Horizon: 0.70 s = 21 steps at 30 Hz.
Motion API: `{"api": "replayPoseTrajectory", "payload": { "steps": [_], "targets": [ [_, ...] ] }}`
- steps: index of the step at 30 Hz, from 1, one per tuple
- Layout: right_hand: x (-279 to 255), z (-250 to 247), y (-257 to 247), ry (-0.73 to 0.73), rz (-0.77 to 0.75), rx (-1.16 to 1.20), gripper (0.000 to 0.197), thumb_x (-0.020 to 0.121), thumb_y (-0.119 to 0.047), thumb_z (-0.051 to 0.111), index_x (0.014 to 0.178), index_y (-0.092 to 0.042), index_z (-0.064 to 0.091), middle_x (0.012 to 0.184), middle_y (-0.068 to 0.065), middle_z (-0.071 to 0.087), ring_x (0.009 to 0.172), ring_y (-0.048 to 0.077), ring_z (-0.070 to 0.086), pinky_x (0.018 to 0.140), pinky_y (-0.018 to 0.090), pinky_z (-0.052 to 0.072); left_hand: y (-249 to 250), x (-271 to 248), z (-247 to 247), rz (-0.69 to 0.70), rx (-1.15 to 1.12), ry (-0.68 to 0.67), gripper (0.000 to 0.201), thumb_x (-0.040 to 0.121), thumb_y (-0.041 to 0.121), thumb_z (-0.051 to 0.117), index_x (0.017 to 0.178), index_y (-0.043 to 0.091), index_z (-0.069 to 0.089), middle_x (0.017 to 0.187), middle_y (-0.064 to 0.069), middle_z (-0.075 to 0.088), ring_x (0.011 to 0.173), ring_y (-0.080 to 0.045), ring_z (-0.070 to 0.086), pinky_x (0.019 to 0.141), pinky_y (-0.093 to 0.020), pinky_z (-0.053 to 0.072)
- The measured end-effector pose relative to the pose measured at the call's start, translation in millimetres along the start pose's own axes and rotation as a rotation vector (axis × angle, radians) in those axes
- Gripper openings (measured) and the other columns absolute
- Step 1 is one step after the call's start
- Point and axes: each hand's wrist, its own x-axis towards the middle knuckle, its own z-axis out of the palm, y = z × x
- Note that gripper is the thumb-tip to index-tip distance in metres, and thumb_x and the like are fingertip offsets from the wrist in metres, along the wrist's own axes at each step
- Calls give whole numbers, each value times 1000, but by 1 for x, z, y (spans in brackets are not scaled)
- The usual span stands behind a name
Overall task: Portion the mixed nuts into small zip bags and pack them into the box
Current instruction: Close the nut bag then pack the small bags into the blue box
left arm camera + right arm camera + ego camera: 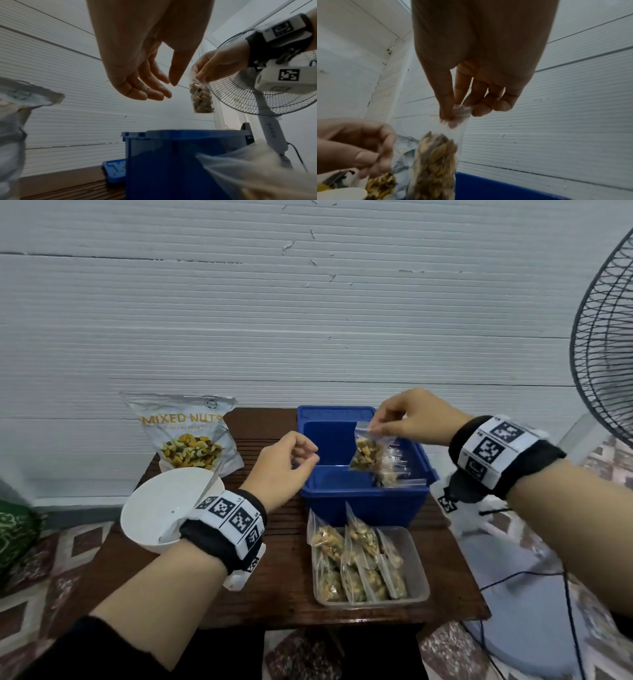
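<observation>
- Right hand up over the blue box, fingers pinching the top strip of a small zip bag full of nuts; bag dangling free above the box rim, touching nothing below.
- Plenty of open air under those fingers, box's left compartment bare, more filled bags leaning in the right one.
- Left hand hovering just left of the dangling bag, fingers loosely curled, gripping nothing.
- Nearer than both hands: clear plastic tray packed with filled bags, crinkly and see-through.
- Left of the left fingers: round white bowl, and behind it the shiny "MIXED NUTS" pouch, top torn open.
- Dark slatted wooden bench under everything, ribbed white wall behind, wire fan off to the right.
</observation>
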Motion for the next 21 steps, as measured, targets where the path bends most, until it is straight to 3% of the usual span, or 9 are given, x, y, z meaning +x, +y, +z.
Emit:
{"api": "replayPoseTrajectory", "payload": {
  "steps": [5, 11, 15, 19, 21],
  "targets": [
    [52, -5, 7, -96, 48, -222, 7, 83, -22, 73, 85, -16, 73, 71, -9, 64, 66, -1, 54, 58, 11, 38, -28, 22, -3, -111, 62, 28, 15, 92, 14, 60, 87, 27, 54, 92, 11, 59, 76, 5, 54, 65, -1, 40],
    [108, 26, 32, -300, 72, -462, 5, 82, -17, 73, 86, -17, 75, 88, -1, 72, 75, 8, 56, 71, 20, 42, -51, 49, 3, -165, 144, 38, 7, 93, 21, 58, 93, 27, 55, 101, 7, 60, 85, -1, 56, 62, -5, 39],
    [135, 45, 48, -446, 85, -549, 19, 84, -4, 61, 90, -17, 74, 85, -2, 67, 78, 10, 55, 60, 18, 42, -61, 63, 10, -132, 108, 42, 20, 93, 18, 58, 86, 36, 51, 96, 14, 54, 81, 2, 53, 67, -1, 38],
    [147, 57, 61, -502, 63, -570, 25, 83, -2, 56, 92, -16, 75, 95, 0, 72, 89, 18, 65, 77, 26, 50, -68, 71, 14, -98, 70, 40, 21, 93, 16, 59, 88, 35, 53, 94, 19, 50, 77, 3, 51, 69, -4, 38],
    [151, 60, 66, -519, 45, -575, 26, 82, -2, 57, 91, -18, 75, 97, 0, 73, 91, 19, 65, 79, 28, 51, -73, 73, 16, -71, 61, 59, 23, 92, 15, 61, 88, 37, 53, 93, 19, 51, 77, 5, 51, 70, -4, 38]
  ]
}}
